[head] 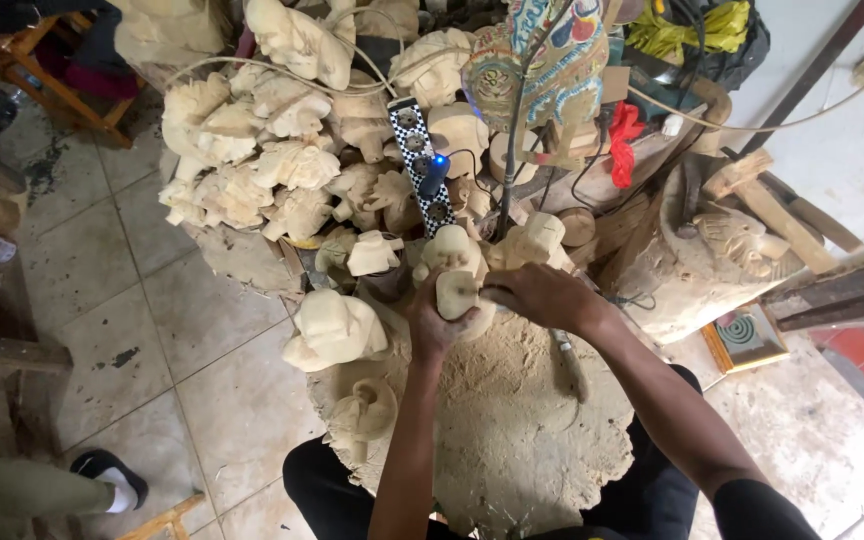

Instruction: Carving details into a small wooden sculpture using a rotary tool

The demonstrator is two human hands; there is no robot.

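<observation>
Left hand (435,325) is clamped from below around a small pale wooden carving (458,292), held upright over a sawdust-covered stump (512,430). Right hand (537,293) is closed on the carving's side; whether a tool is gripped cannot be told. Just beyond, unfinished carvings (252,170) are heaped, and a checkered power strip (420,160) with cables is laid among them. A slip could probably nick the holding fingers. Open tiled floor (182,330) is seen leftward; the right is crowded.

Pale tiled floor (182,330), white wall (842,150), wooden bench (47,70).
</observation>
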